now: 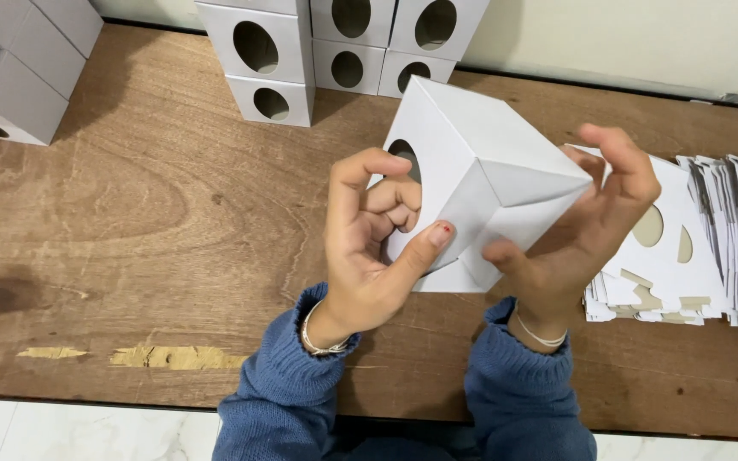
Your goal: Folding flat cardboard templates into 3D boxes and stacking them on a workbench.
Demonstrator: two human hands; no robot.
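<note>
A person in blue knit sleeves is holding a white box (480, 162) above a wooden worktop (130, 213), the carton sitting between both hands and tilted, one corner pointing toward the right hand (587, 226). The left hand (373, 248) is gripping the box's near left side, its thumb pressing against a lower flap and its curled fingers lying just beside an oval hole cut in the face. The right hand is cupping the opposite side, its thumb touching the bottom flap while its fingers are arching over the far edge. The flaps at the box's underside are standing partly folded, not yet flush.

Just beside the right hand, a stack of flat blanks (685, 256) is lying on the worktop, white with the same oval cut-outs and brown card showing through. Finished boxes (335, 51) are standing stacked at the back edge of the worktop against a pale wall (625, 34), their holes facing the camera. More grey-white boxes (19, 68) are sitting at the far left corner. The worktop's brown veneer is showing grain, a dark stain and chipped patches near its front edge, and pale floor tiles (70, 431) are showing below.
</note>
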